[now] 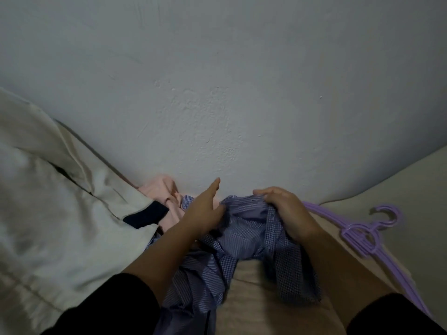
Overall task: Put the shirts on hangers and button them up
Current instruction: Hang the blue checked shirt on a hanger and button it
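Black sleeves frame the bottom of the shot, and between the forearms sits the blue checked shirt (244,240), bunched up in a heap on the bed, trailing down toward the camera. It's a mix of fine stripes and small gingham panels, bluish-purple, with a button placket showing near the right hand. Looks like thin woven cotton to me, so light and totally floppy; it'll sag wherever you aren't holding it and won't keep any shape by itself. Right hand (285,209) has its fingers curled into the top edge of the fabric, gripping a fold that might be the collar, hard to say for sure. Left hand (205,209) is mostly flat, fingers straight and pointing at the wall, with its heel against the shirt; whether the thumb is pinching cloth I can't tell. I'd grab it by the collar or shoulder seams and shake it out, since those are the stiffest bits and that's where the hanger goes anyway. Purple plastic hangers (362,235) lie stacked just to the right of the shirt. A pink shirt (169,197) is crumpled by the wall behind the left hand, next to a cream garment (60,201).
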A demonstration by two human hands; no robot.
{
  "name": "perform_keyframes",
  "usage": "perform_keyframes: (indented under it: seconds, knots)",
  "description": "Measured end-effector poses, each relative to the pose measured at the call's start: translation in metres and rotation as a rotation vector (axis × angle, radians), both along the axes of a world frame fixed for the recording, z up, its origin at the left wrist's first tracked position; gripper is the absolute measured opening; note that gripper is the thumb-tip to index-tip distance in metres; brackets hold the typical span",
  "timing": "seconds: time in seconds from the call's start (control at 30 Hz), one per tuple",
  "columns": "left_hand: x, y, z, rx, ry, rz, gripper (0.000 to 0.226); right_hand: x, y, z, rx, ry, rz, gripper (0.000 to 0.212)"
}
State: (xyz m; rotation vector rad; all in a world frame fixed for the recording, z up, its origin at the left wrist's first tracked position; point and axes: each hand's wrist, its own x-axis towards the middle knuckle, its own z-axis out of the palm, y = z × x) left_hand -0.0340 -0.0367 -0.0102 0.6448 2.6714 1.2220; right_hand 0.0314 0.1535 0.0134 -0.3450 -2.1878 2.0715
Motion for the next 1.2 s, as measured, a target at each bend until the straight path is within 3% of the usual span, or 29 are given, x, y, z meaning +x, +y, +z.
perform_keyframes:
  seconds: [0.07, 0.13, 0.2, 0.4, 0.53, 0.6, 0.73, 0.8, 0.87, 0.97, 1.07, 1.2]
  knots:
    - [0.009, 0.009, 0.018, 0.027, -0.093, -0.057, 0.085, 0.014, 0.006, 0.028, -0.322, 0.05, -0.001, 0.028]
    - [0.021, 0.017, 0.037, 0.03, -0.12, -0.1, 0.077, 0.029, 0.012, 0.054, -0.439, 0.079, -0.034, 0.027]
    - [0.031, 0.022, 0.057, 0.043, -0.09, -0.112, 0.058, 0.044, 0.019, 0.076, -0.449, 0.111, -0.111, 0.026]
    - [0.076, 0.035, 0.118, 0.1, -0.067, -0.117, 0.033, 0.094, 0.03, 0.136, -0.408, 0.212, -0.209, 0.022]
    - [0.121, 0.053, 0.144, 0.017, -0.202, -0.124, 0.039, 0.117, 0.029, 0.166, -0.426, 0.271, -0.239, 0.024]
    - [0.142, 0.061, 0.149, 0.174, -0.427, -0.12, 0.042, 0.127, 0.027, 0.175, -0.438, 0.29, -0.243, 0.025]
    - [0.163, 0.075, 0.155, 0.643, -0.785, 0.013, 0.069, 0.155, 0.019, 0.181, -0.496, 0.283, -0.141, 0.021]
    - [0.167, 0.076, 0.16, 0.756, -0.882, 0.083, 0.057, 0.169, 0.017, 0.179, -0.522, 0.239, -0.055, 0.022]
    - [0.169, 0.073, 0.164, 0.777, -0.943, 0.133, 0.031, 0.181, 0.014, 0.171, -0.517, 0.177, 0.04, 0.024]
    - [0.171, 0.057, 0.164, 0.596, -0.85, 0.175, 0.017, 0.191, 0.009, 0.155, -0.435, 0.095, 0.196, 0.024]
    - [0.171, 0.024, 0.168, 0.334, -0.569, 0.11, 0.057, 0.19, 0.004, 0.142, -0.137, 0.044, 0.231, 0.02]
    - [0.183, -0.023, 0.195, 0.217, -0.457, -0.146, 0.063, 0.176, -0.013, 0.143, 0.069, 0.119, 0.193, 0.016]
